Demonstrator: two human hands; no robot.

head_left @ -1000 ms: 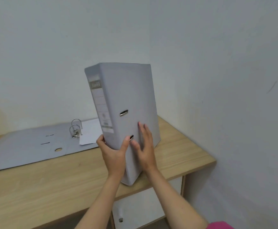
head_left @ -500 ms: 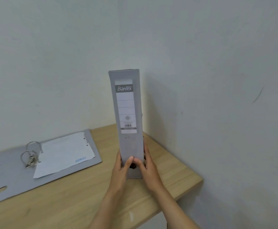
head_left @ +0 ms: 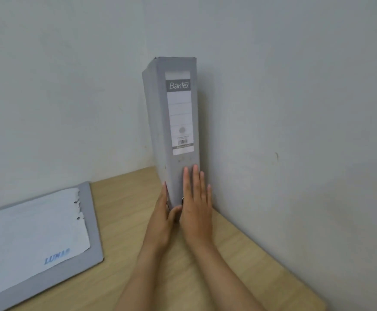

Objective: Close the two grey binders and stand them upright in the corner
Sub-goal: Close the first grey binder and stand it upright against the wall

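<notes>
Palms flat: my left hand [head_left: 161, 217] and right hand [head_left: 196, 207] press the closed Bantex binder [head_left: 174, 131] upright into the corner at twelve o'clock, steadying it; open binder [head_left: 93, 221] lies at nine on the bench [head_left: 239, 265].

One head-worn camera looks forward and slightly down toward the far right corner of the table [head_left: 120, 277], where the two walls [head_left: 295, 108] meet; it sits close, with both forearms entering from the bottom edge. The wide lens bends the table's right edge; the left edge and near edge fall outside; no second view shares it.
</notes>
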